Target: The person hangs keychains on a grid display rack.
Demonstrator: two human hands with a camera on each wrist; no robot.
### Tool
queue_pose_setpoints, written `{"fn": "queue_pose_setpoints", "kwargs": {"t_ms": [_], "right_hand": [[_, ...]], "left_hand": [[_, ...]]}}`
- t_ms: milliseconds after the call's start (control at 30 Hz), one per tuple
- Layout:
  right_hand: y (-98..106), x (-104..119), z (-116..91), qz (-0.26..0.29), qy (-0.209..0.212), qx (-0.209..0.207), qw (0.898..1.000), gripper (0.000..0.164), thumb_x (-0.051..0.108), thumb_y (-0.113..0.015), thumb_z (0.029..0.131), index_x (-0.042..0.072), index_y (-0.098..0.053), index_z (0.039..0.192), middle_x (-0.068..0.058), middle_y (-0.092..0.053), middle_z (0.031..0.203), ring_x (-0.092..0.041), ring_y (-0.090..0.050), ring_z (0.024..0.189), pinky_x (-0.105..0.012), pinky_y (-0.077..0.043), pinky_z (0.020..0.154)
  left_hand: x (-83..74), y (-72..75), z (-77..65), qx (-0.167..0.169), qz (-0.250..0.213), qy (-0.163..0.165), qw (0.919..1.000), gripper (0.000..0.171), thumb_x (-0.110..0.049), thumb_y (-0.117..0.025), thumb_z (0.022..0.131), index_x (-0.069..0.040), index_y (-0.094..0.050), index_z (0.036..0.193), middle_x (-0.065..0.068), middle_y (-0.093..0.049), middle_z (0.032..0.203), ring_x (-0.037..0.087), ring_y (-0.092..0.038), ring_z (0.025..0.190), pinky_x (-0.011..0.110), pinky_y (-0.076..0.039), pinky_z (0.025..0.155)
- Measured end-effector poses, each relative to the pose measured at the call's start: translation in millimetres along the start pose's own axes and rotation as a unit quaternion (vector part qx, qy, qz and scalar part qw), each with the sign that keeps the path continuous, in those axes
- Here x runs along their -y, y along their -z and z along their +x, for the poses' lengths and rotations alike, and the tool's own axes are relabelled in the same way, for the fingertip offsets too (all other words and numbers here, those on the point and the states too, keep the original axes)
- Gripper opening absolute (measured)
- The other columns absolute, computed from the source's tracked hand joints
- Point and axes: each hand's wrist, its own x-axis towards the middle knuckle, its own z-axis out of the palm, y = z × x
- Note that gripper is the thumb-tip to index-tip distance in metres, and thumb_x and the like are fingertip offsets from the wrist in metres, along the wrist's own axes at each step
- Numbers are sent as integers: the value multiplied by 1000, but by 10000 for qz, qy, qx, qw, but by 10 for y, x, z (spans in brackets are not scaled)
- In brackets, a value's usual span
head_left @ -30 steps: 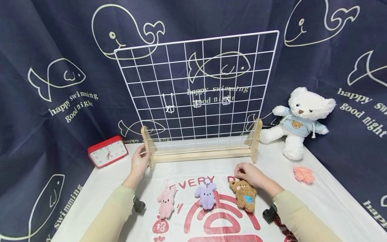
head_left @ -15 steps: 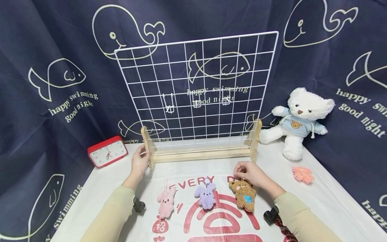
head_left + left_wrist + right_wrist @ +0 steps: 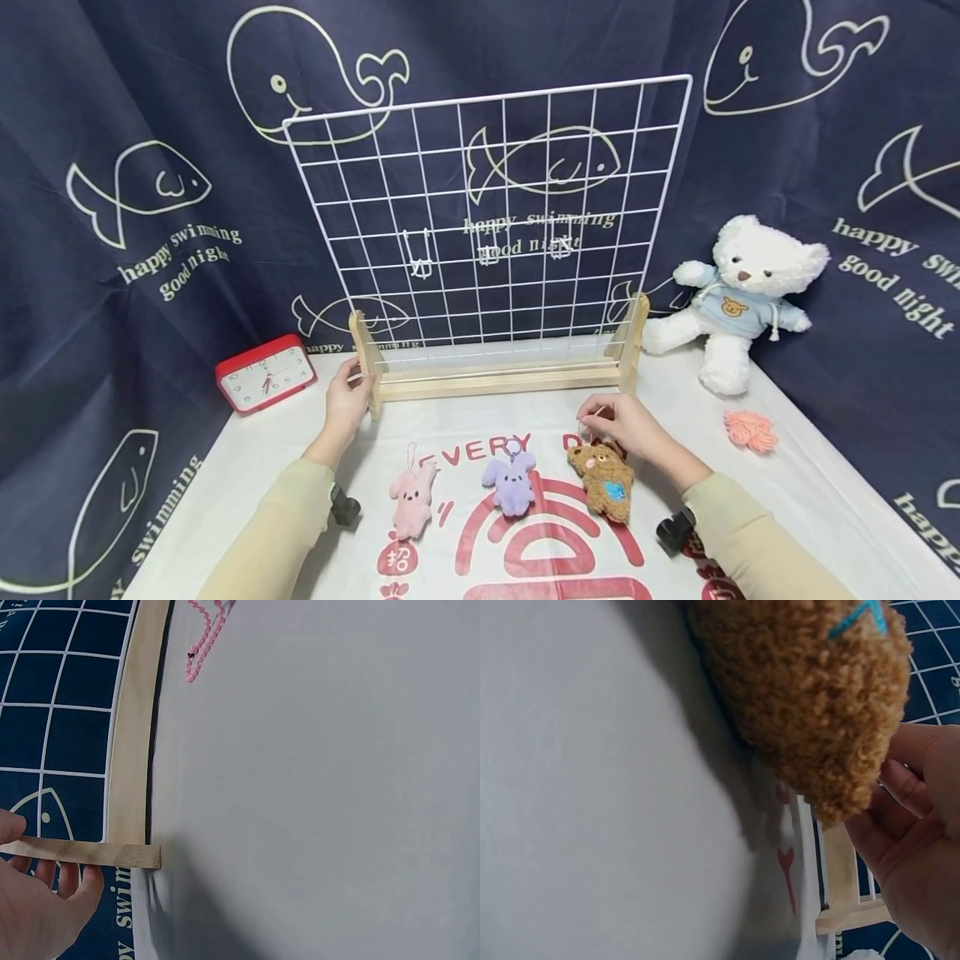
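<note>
My left hand grips the left wooden leg of the grid rack's stand; in the left wrist view the thumb and fingers lie on opposite sides of that leg. My right hand pinches a thin pale loop at the top of a brown plush bear keychain with a blue patch. The bear's curly body fills the upper right wrist view. To its left lie a purple plush keychain and a pink plush bunny keychain. Several white hooks hang on the white wire grid.
A red alarm clock stands at the left. At the right sit a white teddy bear in a blue hoodie and a coral yarn bundle. A dark patterned curtain hangs behind the white table cover.
My right hand has risen slightly, and the bear's pale loop now shows between its fingers. The bear has barely shifted. My left hand stays on the stand's leg.
</note>
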Motion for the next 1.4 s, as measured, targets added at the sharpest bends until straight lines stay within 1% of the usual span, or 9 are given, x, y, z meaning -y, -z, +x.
{"fn": "queue_pose_setpoints", "kwargs": {"t_ms": [133, 267, 500, 633, 900, 1000, 1133, 1267, 1400], "right_hand": [[4, 45, -13, 351, -204, 2, 9992, 7, 5, -66, 98, 0, -71, 96, -9, -71, 81, -17, -67, 67, -28, -57, 54], [18, 92, -26, 498, -243, -26, 9985, 10, 8, -67, 99, -2, -70, 99, -8, -70, 79, -21, -69, 67, -32, -60, 54], [92, 198, -43, 285, 134, -224, 9993, 9, 9, -69, 97, 1, -71, 99, -9, -69, 80, -18, -68, 64, -24, -54, 57], [159, 272, -47, 245, 259, -389, 9986, 8, 8, -70, 96, 1, -72, 99, -11, -68, 84, -20, -68, 65, -23, -53, 57], [231, 373, -13, 160, 494, -605, 9968, 5, 5, -71, 95, 1, -73, 98, -8, -69, 82, -15, -66, 63, -22, -47, 50], [234, 386, 8, 139, 611, -696, 9956, 5, 4, -71, 94, 1, -73, 98, -9, -70, 82, -17, -66, 62, -22, -48, 50], [245, 418, 37, 122, 824, -838, 9930, 5, 3, -71, 94, 0, -73, 98, -5, -70, 83, -19, -67, 63, -23, -52, 54], [270, 457, 61, -12, 948, -1058, 9899, 4, 1, -71, 93, 0, -73, 97, -3, -70, 81, -16, -66, 62, -22, -54, 55], [296, 501, 83, -156, 1068, -1302, 9856, 4, -1, -71, 93, 1, -72, 95, -4, -70, 82, -13, -65, 61, -22, -54, 54]], "left_hand": [[14, 2, 0, 5, 67, 31, 10000, 49, -4, -57, 99, 1, -47, 147, 28, -55, 137, 43, -53, 126, 51, -48, 109], [12, 6, -2, 6, 85, 21, 10000, 49, -4, -57, 99, 1, -47, 147, 28, -55, 137, 43, -54, 126, 51, -49, 108], [14, 18, -1, 23, 111, 24, 9999, 49, -5, -57, 99, 2, -47, 147, 28, -54, 139, 43, -54, 127, 51, -48, 109], [9, 20, -10, 47, 122, 33, 9999, 49, -5, -57, 99, 1, -47, 147, 28, -54, 138, 43, -54, 126, 51, -49, 108], [14, 16, -5, 30, 128, 33, 9999, 49, -5, -57, 99, 2, -47, 147, 27, -54, 138, 43, -53, 127, 51, -48, 109], [10, 19, -7, 18, 100, 3, 9999, 49, -5, -57, 99, 1, -47, 147, 27, -54, 138, 43, -53, 126, 52, -48, 109], [-2, 19, -31, -46, 77, -133, 9999, 49, -5, -56, 97, 3, -48, 145, 28, -55, 135, 45, -54, 124, 54, -50, 106], [-20, 13, -55, -112, 143, -253, 9995, 48, -7, -56, 96, 3, -50, 143, 28, -57, 131, 45, -57, 120, 53, -53, 103], [-14, 13, -37, 4, 33, -134, 9999, 49, -5, -56, 97, 2, -48, 145, 28, -55, 135, 45, -54, 124, 54, -49, 107]]}}
